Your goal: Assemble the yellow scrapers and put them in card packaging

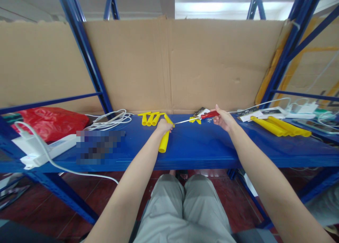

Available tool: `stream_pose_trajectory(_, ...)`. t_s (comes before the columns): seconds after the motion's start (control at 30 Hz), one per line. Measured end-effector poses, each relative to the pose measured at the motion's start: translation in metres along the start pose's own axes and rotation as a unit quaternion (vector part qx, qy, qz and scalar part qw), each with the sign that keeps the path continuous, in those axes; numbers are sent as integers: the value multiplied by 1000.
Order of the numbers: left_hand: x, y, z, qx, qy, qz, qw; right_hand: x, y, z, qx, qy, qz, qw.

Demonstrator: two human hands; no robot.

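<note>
My left hand is closed around a yellow plastic tube that lies on the blue shelf top. In my right hand is a screwdriver with a red handle, its long metal shaft pointing left. The screwdriver's tip meets the yellow piece beside my left fingers; the exact contact point is too small to make out. Small yellow parts and a few tiny metal bits lie just under the shaft. Left of my left hand, several yellow tubes with crosspieces stand in a row.
More yellow tubes lie at the right, near a printed card and white chargers. To the left are a coiled white cable, a red plastic bag and a white power strip. A cardboard sheet closes off the back.
</note>
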State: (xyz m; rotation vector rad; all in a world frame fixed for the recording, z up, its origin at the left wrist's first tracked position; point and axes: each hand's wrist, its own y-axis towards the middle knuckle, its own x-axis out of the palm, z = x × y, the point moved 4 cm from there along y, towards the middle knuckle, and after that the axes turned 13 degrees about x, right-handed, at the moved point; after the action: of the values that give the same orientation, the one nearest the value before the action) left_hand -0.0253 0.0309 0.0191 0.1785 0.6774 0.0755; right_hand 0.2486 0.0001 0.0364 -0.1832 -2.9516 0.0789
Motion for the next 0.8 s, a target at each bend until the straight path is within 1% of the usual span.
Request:
stream_pose_trajectory(0.13, 1, 1, -1, 1, -1, 2, 1000, -1, -3, -2, 25, 29, -1, 999)
stream_pose_trajectory(0.27, 3, 5, -5, 1, -4, -1, 1000, -1, -5, -5, 34, 50, -27, 998)
stream_pose_trajectory(0.4, 4, 6, -5, 1, -7, -7, 1000, -1, -3, -8, 17, 31, -44, 998)
stream_pose_trajectory(0.5, 3, 6, -5, -2, -7, -6, 1000, -1, -3, -9, 6, 16, -44, 999)
stream_pose_trajectory(0.6, 4, 7, -6, -2, -12, -4, 1000, -1, -4, -9, -14, 21, -33, 999)
stream_pose_trajectory(0.8, 3, 6, -6, -1, -10, 4, 1000, -1, -5, -8, -68, -14, 6, 998)
